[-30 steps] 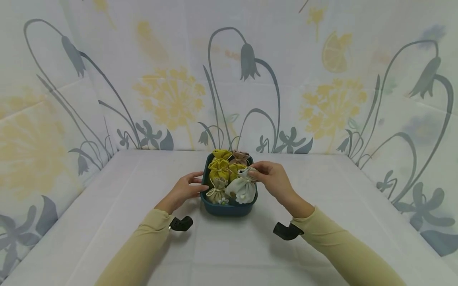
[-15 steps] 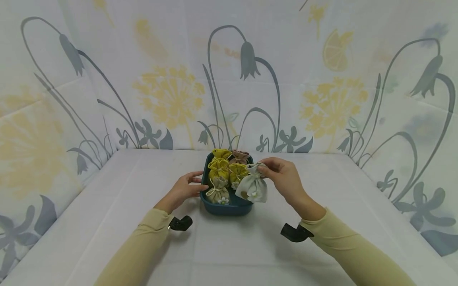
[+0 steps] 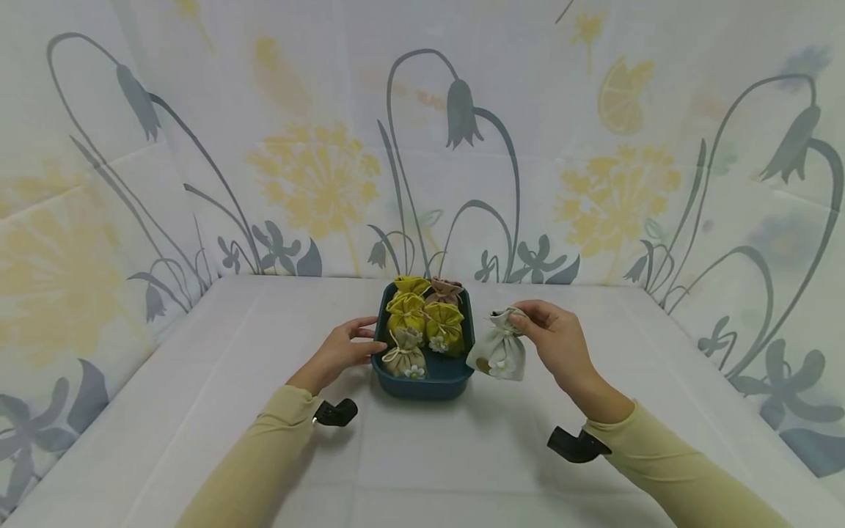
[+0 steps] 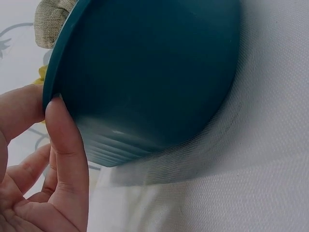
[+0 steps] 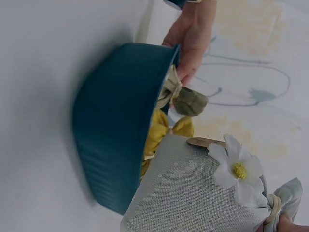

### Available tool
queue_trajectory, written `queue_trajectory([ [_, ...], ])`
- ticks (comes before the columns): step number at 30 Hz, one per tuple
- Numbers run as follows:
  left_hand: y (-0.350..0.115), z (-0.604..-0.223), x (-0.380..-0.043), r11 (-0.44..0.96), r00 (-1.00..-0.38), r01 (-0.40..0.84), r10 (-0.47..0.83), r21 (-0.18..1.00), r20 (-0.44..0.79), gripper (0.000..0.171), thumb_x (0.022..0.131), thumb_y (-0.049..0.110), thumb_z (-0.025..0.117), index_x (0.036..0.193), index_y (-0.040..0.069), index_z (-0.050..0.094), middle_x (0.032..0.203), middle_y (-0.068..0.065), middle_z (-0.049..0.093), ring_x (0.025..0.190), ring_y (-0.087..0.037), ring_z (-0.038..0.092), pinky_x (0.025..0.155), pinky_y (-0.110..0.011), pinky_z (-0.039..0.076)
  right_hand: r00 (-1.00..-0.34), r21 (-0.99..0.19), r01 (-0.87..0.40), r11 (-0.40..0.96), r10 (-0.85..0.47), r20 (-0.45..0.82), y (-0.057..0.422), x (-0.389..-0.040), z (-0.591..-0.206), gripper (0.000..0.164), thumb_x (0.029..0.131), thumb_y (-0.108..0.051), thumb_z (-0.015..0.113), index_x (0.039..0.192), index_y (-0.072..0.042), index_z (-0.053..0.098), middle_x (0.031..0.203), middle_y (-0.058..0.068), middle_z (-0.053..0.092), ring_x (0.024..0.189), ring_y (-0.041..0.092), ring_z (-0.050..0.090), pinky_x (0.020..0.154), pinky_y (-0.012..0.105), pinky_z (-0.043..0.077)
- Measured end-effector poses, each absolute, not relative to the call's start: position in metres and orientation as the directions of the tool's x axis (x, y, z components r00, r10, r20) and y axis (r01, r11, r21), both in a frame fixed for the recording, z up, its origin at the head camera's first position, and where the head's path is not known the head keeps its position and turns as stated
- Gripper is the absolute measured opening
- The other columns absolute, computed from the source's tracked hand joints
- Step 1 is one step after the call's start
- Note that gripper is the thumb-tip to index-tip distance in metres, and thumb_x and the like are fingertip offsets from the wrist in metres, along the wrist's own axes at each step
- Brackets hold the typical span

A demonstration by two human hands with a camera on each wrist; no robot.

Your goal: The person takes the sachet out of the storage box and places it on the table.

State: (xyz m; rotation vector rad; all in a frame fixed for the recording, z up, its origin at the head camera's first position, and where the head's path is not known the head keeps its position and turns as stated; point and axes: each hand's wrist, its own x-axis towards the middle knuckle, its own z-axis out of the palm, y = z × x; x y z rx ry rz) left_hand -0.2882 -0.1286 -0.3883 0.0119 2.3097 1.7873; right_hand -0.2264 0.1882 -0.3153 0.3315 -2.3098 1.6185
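A pale grey-green drawstring pouch (image 3: 498, 356) with a white fabric flower hangs from my right hand (image 3: 557, 341), which pinches its gathered neck. The pouch is beside the right wall of a dark teal plastic basin (image 3: 422, 389). My left hand (image 3: 337, 356) pinches the basin's left rim; in the left wrist view the thumb (image 4: 67, 140) lies against the outer wall and a finger goes over the edge. Inside the basin sit a beige pouch (image 3: 405, 356) with a flower, several yellow pouches (image 3: 444, 326) and a brown pouch (image 3: 445, 291) at the back.
The basin stands on a white cloth-covered table (image 3: 422, 469). Behind it hangs a white curtain (image 3: 528, 183) printed with grey and yellow flowers. A black wrist camera mount (image 3: 577, 445) is on the right sleeve, and another mount (image 3: 337, 413) on the left.
My right hand has lifted the grey-green pouch out of the basin's front right corner and carried it to the right. A yellow pouch behind it now shows fully. The left hand has stayed put.
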Motion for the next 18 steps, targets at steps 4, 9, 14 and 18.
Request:
queue_trajectory([
  [4,-0.128,-0.387,-0.288,0.27,-0.975,-0.125,0.143,0.955,-0.168,0.065,0.083,0.014,0.072,0.141,0.016,0.042,0.125,-0.016,0.048,0.097,-0.023,0.059,0.079,-0.033,0.052,-0.927,-0.869,-0.351,0.35,-0.001,0.374,0.197,-0.225,-0.317,0.022,0.091,-0.008,0.061,0.105,0.01,0.062,0.094,0.011,0.065,0.08,0.002,0.06,0.074,0.017,0.05],
  [9,-0.128,-0.385,-0.287,0.265,-0.974,-0.13,0.145,0.955,-0.172,0.064,0.084,0.013,0.071,0.141,0.015,0.041,0.126,-0.016,0.047,0.098,-0.024,0.059,0.08,-0.034,0.052,-0.921,-0.86,-0.36,0.363,0.008,0.389,0.204,-0.225,-0.316,0.023,0.091,-0.008,0.06,0.105,0.011,0.062,0.09,0.005,0.065,0.079,0.001,0.059,0.073,0.015,0.049],
  [14,-0.128,-0.384,-0.287,0.263,-0.974,-0.131,0.148,0.956,-0.174,0.064,0.084,0.013,0.071,0.141,0.015,0.041,0.126,-0.017,0.047,0.098,-0.024,0.059,0.08,-0.034,0.052,-0.927,-0.873,-0.344,0.345,0.025,0.375,0.21,-0.226,-0.317,0.025,0.093,-0.008,0.058,0.107,0.012,0.059,0.087,-0.001,0.063,0.079,0.0,0.057,0.073,0.015,0.048],
  [18,-0.128,-0.385,-0.287,0.26,-0.973,-0.133,0.15,0.957,-0.176,0.065,0.083,0.013,0.071,0.141,0.015,0.042,0.126,-0.017,0.047,0.099,-0.024,0.058,0.081,-0.034,0.052,-0.929,-0.88,-0.334,0.338,0.038,0.367,0.213,-0.23,-0.319,0.026,0.094,-0.008,0.056,0.108,0.013,0.058,0.085,-0.005,0.062,0.078,0.0,0.056,0.072,0.015,0.047],
])
